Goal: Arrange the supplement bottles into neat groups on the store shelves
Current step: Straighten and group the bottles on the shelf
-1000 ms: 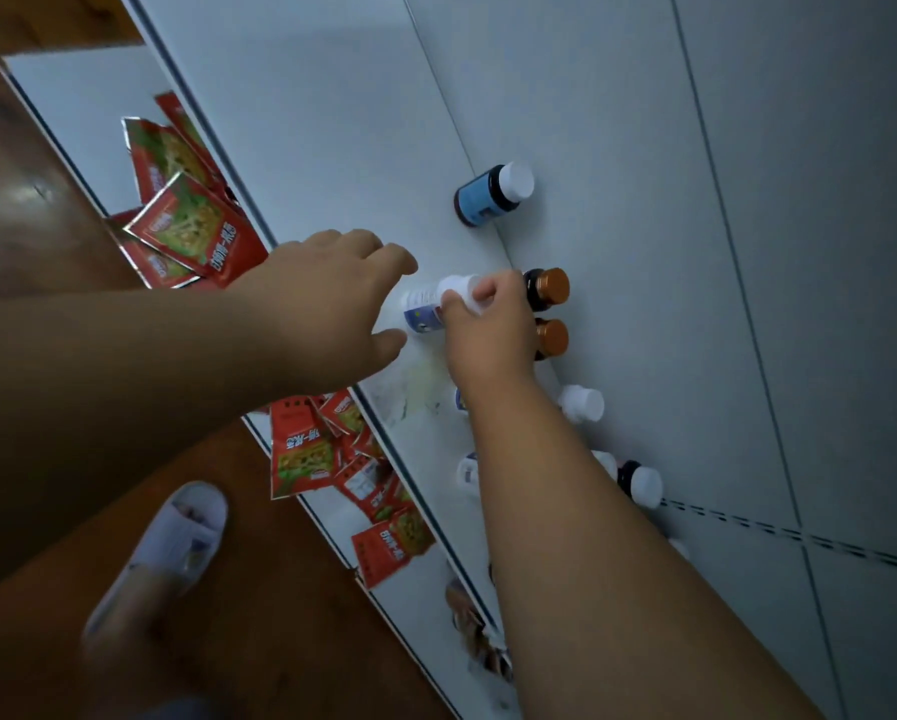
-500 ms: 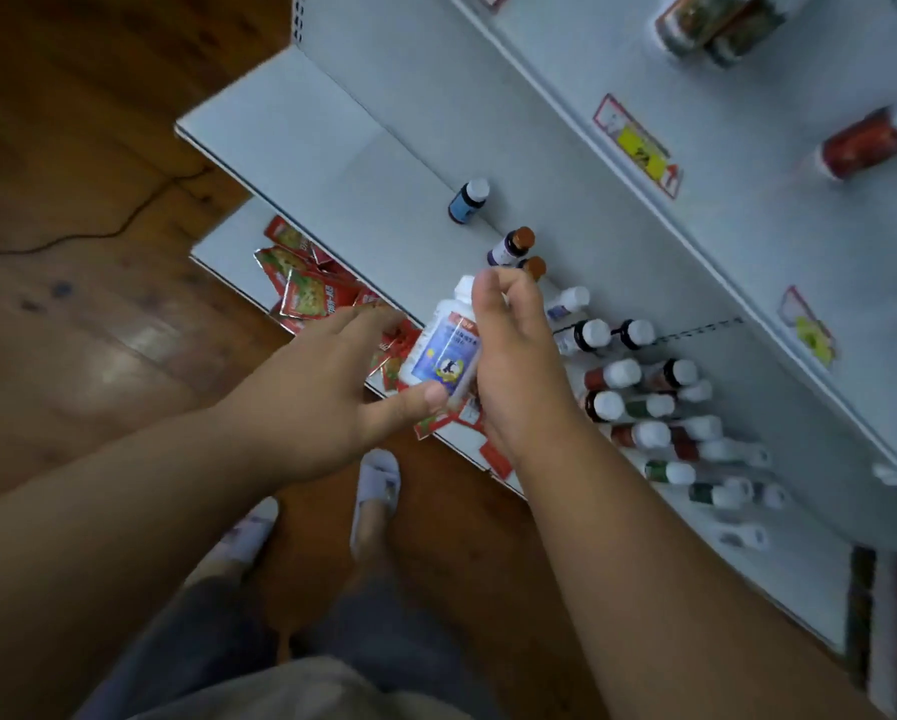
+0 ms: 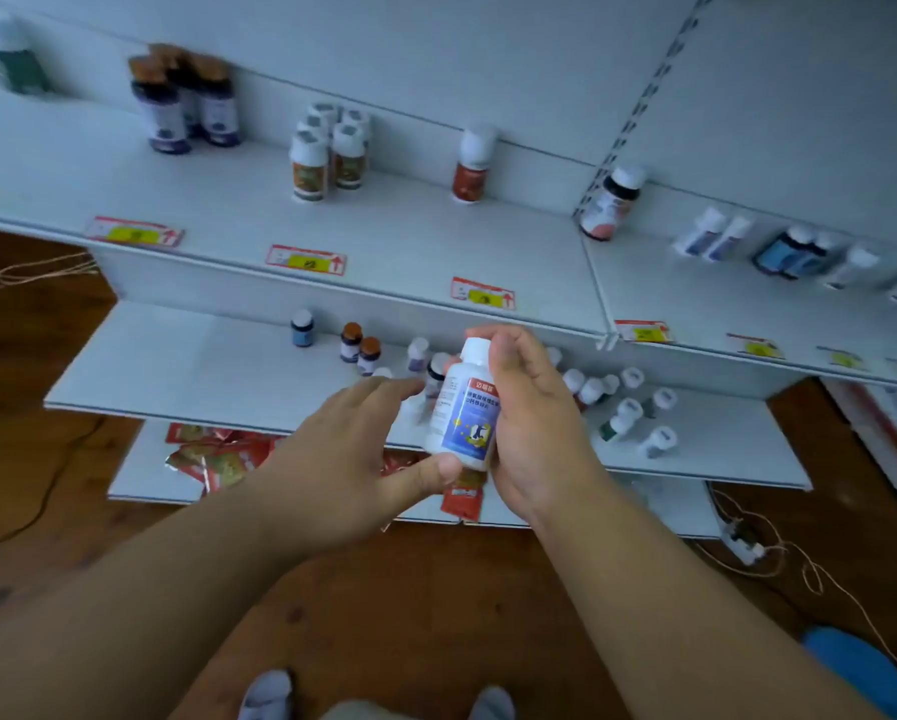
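Observation:
My right hand (image 3: pixel 532 423) grips a white supplement bottle (image 3: pixel 468 415) with a blue label and white cap, upright in front of the middle shelf (image 3: pixel 191 366). My left hand (image 3: pixel 342 459) is beside it with fingers stretched out, its thumb touching the bottle's base. On the middle shelf stand a lone blue bottle (image 3: pixel 301 328), two brown-capped bottles (image 3: pixel 360 348) and a loose cluster of white-capped bottles (image 3: pixel 628 407), partly hidden behind my hands.
The upper shelf (image 3: pixel 410 241) carries three dark bottles (image 3: pixel 186 106), several white-capped ones (image 3: pixel 329 153), a red-labelled bottle (image 3: pixel 473 166) and more at the right (image 3: pixel 794 252). Red packets (image 3: pixel 217 454) lie on the bottom shelf. A power strip (image 3: pixel 742 537) and cables lie on the wooden floor.
My right hand has lifted the white bottle off the middle shelf toward me. My left hand has come up under it. My view has risen to take in the upper shelf.

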Demonstrator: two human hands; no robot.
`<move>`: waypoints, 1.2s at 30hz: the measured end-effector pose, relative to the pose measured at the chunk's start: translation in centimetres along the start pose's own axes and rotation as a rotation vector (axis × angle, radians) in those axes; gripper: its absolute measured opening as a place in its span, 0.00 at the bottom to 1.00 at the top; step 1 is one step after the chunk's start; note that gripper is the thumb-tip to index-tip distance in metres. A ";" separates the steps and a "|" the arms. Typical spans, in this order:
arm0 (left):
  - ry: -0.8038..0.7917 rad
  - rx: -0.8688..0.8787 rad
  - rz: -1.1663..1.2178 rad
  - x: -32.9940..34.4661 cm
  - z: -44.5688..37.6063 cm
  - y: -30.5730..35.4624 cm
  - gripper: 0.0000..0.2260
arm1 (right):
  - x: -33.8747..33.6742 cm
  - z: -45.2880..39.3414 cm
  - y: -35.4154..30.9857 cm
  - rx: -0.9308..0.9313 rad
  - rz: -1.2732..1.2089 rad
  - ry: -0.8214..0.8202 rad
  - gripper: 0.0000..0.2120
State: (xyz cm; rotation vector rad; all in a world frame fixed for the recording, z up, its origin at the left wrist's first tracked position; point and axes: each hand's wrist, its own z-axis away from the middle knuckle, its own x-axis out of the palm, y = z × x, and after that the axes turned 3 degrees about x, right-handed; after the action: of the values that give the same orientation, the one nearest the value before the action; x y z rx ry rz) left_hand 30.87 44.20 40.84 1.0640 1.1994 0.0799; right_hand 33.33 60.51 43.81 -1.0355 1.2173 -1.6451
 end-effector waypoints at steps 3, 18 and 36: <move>-0.029 0.102 -0.021 4.3 -5.0 5.3 0.44 | -7.8 0.5 -2.6 -0.022 0.043 0.065 0.15; -0.079 0.224 -0.124 18.8 -26.1 20.9 0.42 | -35.1 -10.6 -11.9 -0.170 0.481 0.245 0.11; 0.007 -0.025 -0.418 27.6 -50.9 18.9 0.37 | -46.7 -34.7 -11.6 -0.347 1.068 0.089 0.23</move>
State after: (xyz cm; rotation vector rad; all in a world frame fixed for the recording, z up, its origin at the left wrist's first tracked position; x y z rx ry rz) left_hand 11.50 101.78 36.04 0.7732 1.4008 -0.2256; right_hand 14.29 116.62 41.84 -0.3327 1.7267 -0.6567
